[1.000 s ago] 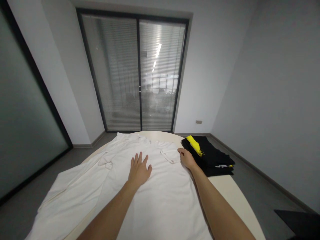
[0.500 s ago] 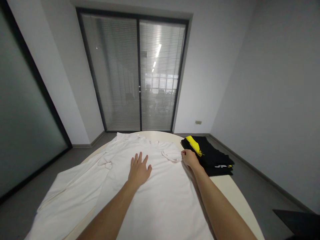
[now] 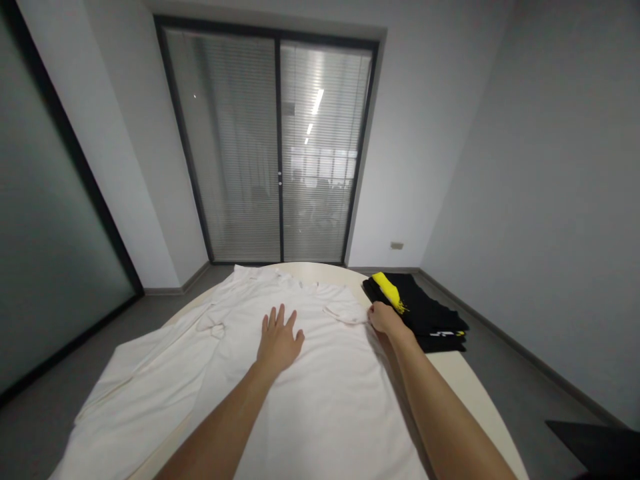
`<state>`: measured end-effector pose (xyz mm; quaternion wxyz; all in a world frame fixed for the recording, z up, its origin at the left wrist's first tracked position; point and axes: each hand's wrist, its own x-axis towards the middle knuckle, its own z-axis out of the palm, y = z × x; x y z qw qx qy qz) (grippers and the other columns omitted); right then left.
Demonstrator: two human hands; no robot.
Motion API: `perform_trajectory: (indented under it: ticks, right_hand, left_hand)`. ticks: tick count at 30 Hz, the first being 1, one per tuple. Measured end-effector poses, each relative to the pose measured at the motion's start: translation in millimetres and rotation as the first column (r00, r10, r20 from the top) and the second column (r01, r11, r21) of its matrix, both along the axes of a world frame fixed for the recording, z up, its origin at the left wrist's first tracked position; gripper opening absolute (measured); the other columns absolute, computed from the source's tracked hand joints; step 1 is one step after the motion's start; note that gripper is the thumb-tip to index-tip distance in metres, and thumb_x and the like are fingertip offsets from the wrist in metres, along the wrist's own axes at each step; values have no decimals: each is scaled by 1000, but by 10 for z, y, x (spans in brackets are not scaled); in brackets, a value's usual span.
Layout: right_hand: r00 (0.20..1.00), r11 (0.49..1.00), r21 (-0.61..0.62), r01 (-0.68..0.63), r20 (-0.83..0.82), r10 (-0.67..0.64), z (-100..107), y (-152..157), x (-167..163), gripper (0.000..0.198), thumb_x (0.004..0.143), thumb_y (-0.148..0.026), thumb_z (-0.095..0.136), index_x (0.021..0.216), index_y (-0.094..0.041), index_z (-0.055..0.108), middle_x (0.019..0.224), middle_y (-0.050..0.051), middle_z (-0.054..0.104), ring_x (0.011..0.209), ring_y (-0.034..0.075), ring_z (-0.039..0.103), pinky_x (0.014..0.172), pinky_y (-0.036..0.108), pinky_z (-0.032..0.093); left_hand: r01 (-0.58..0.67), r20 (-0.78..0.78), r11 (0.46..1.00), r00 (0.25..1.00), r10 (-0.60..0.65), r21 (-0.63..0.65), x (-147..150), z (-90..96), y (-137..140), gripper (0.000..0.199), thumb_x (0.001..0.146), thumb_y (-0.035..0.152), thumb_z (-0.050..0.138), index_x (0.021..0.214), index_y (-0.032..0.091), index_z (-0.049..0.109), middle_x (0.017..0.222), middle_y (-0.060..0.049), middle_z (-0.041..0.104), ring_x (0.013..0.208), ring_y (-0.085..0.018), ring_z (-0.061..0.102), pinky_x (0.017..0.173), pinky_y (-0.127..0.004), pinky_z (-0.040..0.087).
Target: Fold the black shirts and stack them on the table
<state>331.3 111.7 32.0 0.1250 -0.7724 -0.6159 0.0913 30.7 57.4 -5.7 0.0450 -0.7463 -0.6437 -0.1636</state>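
Observation:
A white T-shirt lies spread over the table in front of me. My left hand rests flat on its middle with the fingers spread. At the shirt's right sleeve, my right hand is closed, pinching the sleeve's outer edge; its fingertips are partly hidden. More white cloth, seemingly other shirts, lies to the left, partly beneath or beside this one.
A stack of folded black garments with a yellow fringed piece on top sits at the right edge of the pale table. A dark flat object shows at lower right. Behind stands a blind-covered glass door.
My right hand has shifted slightly to the right, drawing the sleeve outward and flatter. My left hand has stayed in place.

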Motion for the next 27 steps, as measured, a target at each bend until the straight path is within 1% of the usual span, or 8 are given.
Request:
perform_trajectory:
  ticks: [5,11,14,16,18,22,25,27]
  right_hand:
    - [1000,998,52,-22,12,21,2,84,-154,35,97,-21,42,126,-12,61,116,20,69,105,26,67,85,31,47]
    - [999,997,61,-51,11,50,42,434,-328,42,98,-28,43,139,-25,52,121,14,68,115,26,62,93,35,46]
    - [999,998,48,-50,13,50,34,596,-403,39,98,-29,42,132,-29,59,123,12,68,119,28,59,95,38,46]
    - [999,999,31,-38,15,38,-1,665,-454,35,96,-26,44,121,-27,68,120,12,69,118,29,59,93,38,47]
    - [1000,1000,25,-6,22,6,-48,700,-496,34,92,-22,46,116,-21,71,118,15,68,115,31,60,91,38,49]
    - [996,996,49,74,45,-76,-119,679,-546,39,85,-17,51,120,-10,67,124,23,62,117,34,57,91,39,48]
    - [994,994,70,87,54,-91,-109,619,-603,40,85,-18,50,121,-10,65,136,22,54,124,35,51,98,43,44]
    - [993,991,99,93,61,-99,-78,581,-683,44,89,-18,44,129,-10,59,147,21,44,132,35,43,105,47,37]
  left_hand:
    - [-6,5,1000,1000,6,8,14,16,-14,57,93,41,47,146,22,48,158,-14,34,147,-36,25,118,-53,20]
    - [-4,1,1000,1000,4,14,13,23,-17,58,92,42,48,146,21,48,158,-15,34,147,-36,25,119,-52,20]
    - [0,3,1000,1000,-1,17,10,37,-24,59,91,41,48,147,21,47,158,-15,34,147,-36,26,119,-52,20]
    - [0,7,1000,1000,0,18,10,47,-30,59,91,41,48,146,21,47,158,-16,34,147,-36,26,119,-52,20]
    - [-5,10,1000,1000,5,19,13,52,-35,58,91,41,49,146,21,48,158,-15,34,147,-36,26,119,-52,20]
    - [-3,13,1000,1000,2,26,19,36,-31,58,91,42,49,146,22,48,158,-15,34,147,-35,25,119,-52,19]
    - [-3,17,1000,1000,3,27,19,22,-25,59,91,43,49,146,22,47,158,-14,33,148,-35,24,119,-51,18]
    - [-5,19,1000,1000,5,25,16,24,-23,58,91,43,49,146,22,48,159,-14,33,148,-35,23,119,-51,19]
